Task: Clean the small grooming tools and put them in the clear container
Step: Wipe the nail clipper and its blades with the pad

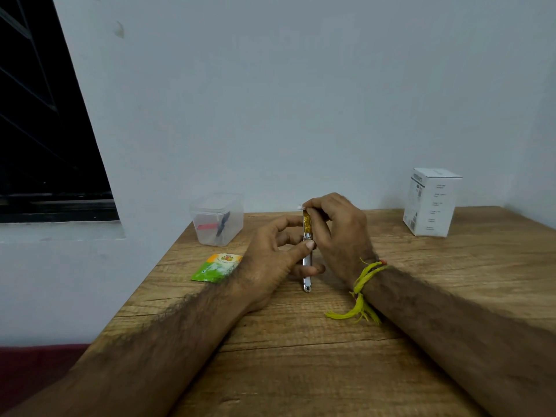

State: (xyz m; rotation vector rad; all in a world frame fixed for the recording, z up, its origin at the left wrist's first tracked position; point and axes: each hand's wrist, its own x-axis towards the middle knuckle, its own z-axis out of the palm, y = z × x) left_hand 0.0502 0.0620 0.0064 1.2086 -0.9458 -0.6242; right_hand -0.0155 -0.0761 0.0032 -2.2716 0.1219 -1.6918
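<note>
both my forearms reach in from the bottom corners and meet at the middle. my left hand (272, 260) grips low, thumb pressed across the front, fingers curled behind. my right hand (337, 233) arches over the top, fingertips pinched tight. a yellow thread (362, 284) is tied round my right wrist, ends dangling loose.

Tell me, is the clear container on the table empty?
No, the clear container near the table's far left corner already holds a red item and a dark tool.
</note>
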